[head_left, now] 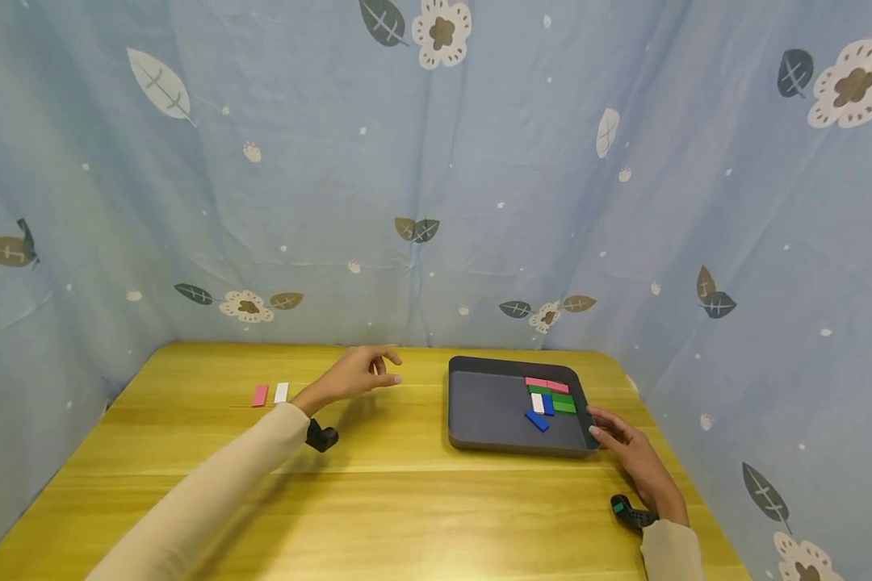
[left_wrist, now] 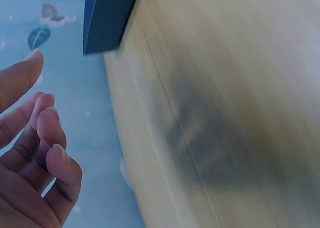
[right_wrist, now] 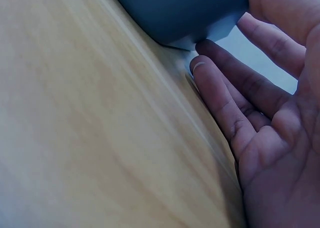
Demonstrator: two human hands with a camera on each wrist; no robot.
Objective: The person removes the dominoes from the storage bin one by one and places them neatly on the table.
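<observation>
My left hand (head_left: 356, 373) hovers over the table left of the dark grey tray (head_left: 505, 446), fingers loosely bent and nothing held. The left wrist view also shows this hand (left_wrist: 35, 158) empty, with its shadow on the wood. At the tray's near right corner, my right hand (head_left: 635, 456) grips the rim between thumb and fingers. Gathered at the tray's right side are pink blocks (head_left: 547, 384), green blocks (head_left: 563, 403), a white block (head_left: 537, 403) and blue blocks (head_left: 536, 420). One blue block lies askew. Behind the left forearm, a pink block (head_left: 260, 395) and a white block (head_left: 281, 393) lie on the table.
The yellow wooden table (head_left: 407, 516) ends at a pale blue curtain (head_left: 334, 202) with leaf and flower prints, which hangs behind it and along both sides. A black wrist device (head_left: 323, 436) is on the left wrist and another wrist device (head_left: 630, 514) on the right.
</observation>
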